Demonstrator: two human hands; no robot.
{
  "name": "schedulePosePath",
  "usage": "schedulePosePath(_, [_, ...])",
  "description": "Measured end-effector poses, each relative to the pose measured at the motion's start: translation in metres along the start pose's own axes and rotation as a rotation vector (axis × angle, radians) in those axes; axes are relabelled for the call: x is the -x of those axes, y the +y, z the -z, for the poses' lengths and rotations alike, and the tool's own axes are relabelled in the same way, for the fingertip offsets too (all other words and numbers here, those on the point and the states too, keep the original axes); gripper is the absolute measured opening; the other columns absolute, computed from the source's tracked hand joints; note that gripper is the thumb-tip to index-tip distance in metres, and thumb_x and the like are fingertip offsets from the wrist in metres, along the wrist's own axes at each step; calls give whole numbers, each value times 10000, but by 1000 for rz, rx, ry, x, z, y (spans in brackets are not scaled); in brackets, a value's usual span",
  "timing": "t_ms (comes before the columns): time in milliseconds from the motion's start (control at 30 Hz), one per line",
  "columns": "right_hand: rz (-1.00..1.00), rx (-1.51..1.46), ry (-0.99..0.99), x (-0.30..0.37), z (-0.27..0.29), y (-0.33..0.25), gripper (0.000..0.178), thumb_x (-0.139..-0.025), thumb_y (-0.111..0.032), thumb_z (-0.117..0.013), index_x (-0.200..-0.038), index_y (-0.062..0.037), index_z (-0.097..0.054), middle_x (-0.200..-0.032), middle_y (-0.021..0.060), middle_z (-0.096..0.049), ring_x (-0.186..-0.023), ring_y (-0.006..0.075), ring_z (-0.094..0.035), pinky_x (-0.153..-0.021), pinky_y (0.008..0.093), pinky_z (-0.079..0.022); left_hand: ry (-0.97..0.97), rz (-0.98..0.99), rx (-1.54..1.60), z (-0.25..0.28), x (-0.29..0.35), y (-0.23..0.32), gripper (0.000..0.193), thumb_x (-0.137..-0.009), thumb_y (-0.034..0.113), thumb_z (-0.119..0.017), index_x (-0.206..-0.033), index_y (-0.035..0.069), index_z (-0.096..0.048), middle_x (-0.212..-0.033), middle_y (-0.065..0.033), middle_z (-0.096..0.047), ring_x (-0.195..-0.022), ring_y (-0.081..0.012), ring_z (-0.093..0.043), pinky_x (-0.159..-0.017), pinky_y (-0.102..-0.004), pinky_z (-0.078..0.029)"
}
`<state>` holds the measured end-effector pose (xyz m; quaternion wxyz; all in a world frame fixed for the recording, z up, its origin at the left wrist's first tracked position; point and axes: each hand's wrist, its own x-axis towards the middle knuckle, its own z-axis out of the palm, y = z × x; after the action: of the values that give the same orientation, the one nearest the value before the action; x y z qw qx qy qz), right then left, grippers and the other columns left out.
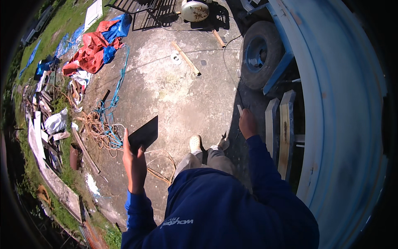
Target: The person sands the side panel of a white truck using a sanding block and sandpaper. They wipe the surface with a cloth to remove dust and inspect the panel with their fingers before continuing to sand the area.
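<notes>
While the left hand [134, 157] holds a dark flat panel [145, 133] above the concrete [190, 112], inward of its left edge, the right hand [248, 123] grips a small pale piece [240, 110]; a firm, steady pinch should keep the panel from twisting.

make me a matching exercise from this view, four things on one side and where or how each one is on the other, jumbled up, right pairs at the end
Things
1. dark flat panel
2. tyre
3. tan rope
4. small pale strip

Place or state
A. lying in a tangle with blue rope
B. held in the right hand
C. held in the left hand
D. fitted around a blue rim

Right pairs: 1-C, 2-D, 3-A, 4-B
</notes>
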<state>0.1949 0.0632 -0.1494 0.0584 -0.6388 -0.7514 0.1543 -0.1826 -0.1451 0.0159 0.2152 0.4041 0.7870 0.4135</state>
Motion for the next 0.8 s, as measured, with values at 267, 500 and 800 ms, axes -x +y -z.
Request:
schedulePosePath(267, [-624,-1614,-124,85,20,4,163,-949,-135,-613,-1076,-36,-627,-1030,71,-675,-975,204,-668,-840,365,-544,-484,174,299,-73,18,-23,390,-925,89,-673,-1295,-7,-592,-1173,-182,-645,-1085,-283,-654,-934,-366,-513])
schedulePosePath(500, [-366,-1916,-306,84,133,-119,163,-994,-157,-574,-1117,-55,-603,-1078,68,-655,-989,180,-657,-828,374,-575,-960,237,759,-160,14,92,450,-937,297,-676,-1240,-16,-562,-1140,-83,-628,-1056,-184,-595,-908,-340,-479])
schedulePosePath(800, [-468,-2262,104,110,144,-105,476,-1058,-438,-433,-1334,-71,-559,-1312,134,-615,-1186,259,-604,-1036,429,-462,-1091,192,1051,-173,29,126,524,-933,197,-564,-1391,-38,-467,-1330,-94,-568,-1166,-172,-543,-981,-322,-467])
